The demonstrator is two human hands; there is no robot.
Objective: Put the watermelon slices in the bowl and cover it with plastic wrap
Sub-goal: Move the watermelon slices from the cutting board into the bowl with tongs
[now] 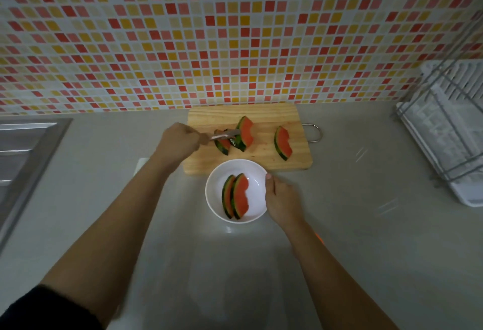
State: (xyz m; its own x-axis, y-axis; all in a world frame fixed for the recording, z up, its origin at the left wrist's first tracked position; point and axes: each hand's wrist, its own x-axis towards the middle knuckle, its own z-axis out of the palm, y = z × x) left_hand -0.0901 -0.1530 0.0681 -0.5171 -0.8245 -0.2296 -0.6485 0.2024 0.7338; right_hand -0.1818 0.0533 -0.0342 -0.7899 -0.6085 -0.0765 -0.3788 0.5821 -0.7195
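Bowl (257, 172): two slices (235, 196) are lying inside.
Left hand (177, 144): is clenching tongs (223, 135), pinching a third slice (246, 132).
Right hand (282, 199): is gripping the bowl's rim.
Remaining: three slices on the board (264, 158), then wrapping.

We look down on a grey countertop (366, 225) in dim light. Behind it rises a wall (235, 29) of small mosaic tiles in red, pink, yellow and white. At the left edge we see a steel sink (23, 146). At the right, a wire dish rack (449, 131) stands on a white drain tray (470, 199).
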